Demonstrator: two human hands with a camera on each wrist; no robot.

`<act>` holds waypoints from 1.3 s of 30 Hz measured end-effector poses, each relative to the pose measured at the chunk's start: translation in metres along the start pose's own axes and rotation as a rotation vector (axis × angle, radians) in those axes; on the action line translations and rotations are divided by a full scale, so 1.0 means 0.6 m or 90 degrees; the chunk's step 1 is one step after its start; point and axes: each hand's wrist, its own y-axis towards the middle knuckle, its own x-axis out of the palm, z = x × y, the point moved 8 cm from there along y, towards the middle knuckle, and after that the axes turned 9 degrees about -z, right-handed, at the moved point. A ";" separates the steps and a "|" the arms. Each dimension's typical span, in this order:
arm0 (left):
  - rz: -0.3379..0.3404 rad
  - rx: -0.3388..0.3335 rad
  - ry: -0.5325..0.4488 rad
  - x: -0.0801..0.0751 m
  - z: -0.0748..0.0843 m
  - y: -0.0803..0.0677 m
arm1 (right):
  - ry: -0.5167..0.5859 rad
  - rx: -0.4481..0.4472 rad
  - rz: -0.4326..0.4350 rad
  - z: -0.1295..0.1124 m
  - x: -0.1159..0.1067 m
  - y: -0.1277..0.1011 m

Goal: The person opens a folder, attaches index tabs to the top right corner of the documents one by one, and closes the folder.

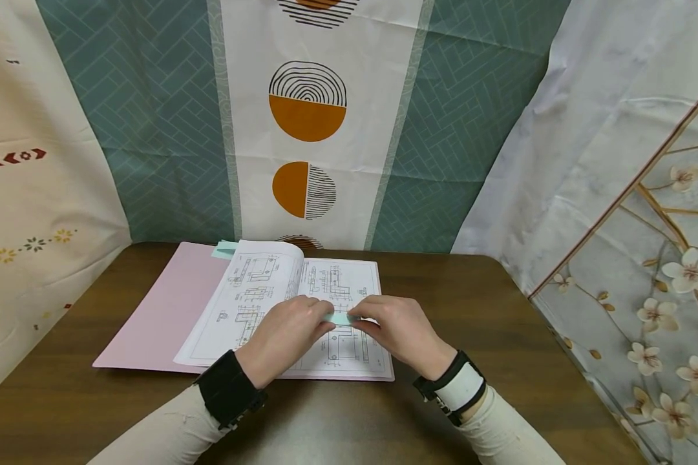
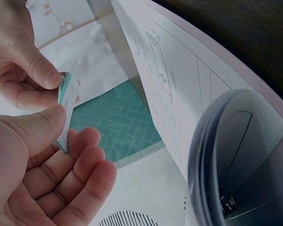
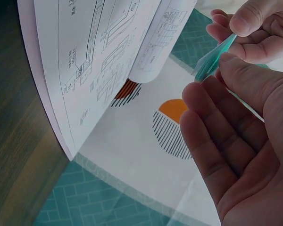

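Between the two hands, over the right page of an open booklet of technical drawings (image 1: pixel 360 361), is a small mint-green slip of paper (image 1: pixel 340 319). My left hand (image 1: pixel 287 332) pinches its left end and my right hand (image 1: pixel 404 332) its right end, thumbs against fingers. In the left wrist view, the slip (image 2: pixel 69 113) looks layered or folded, with a white printed face and green edges. From the right wrist view, the green side of the slip (image 3: pixel 216 59) shows between the thumbs and fingers. The other fingers partly hide its ends.
The booklet's pink cover (image 1: pixel 157 323) lies spread to the left on the brown wooden table (image 1: pixel 454 290). Mint-green paper (image 1: pixel 225 249) sticks out at the top of the curled left pages. Patterned cloths (image 1: pixel 465 116) hang behind and beside the table.
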 end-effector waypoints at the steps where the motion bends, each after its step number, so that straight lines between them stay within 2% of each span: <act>1: 0.000 0.000 -0.001 0.000 0.000 0.000 | -0.001 -0.002 0.000 0.000 0.000 0.000; 10: -0.001 -0.002 0.004 0.002 0.000 -0.003 | 0.007 -0.018 0.007 -0.004 -0.002 -0.002; 26: -0.013 -0.023 -0.020 0.005 -0.007 0.001 | 0.074 -0.063 0.024 -0.009 -0.009 -0.005; 39: -0.029 -0.022 -0.036 0.009 0.002 0.002 | -0.019 -0.043 0.051 -0.003 -0.013 -0.004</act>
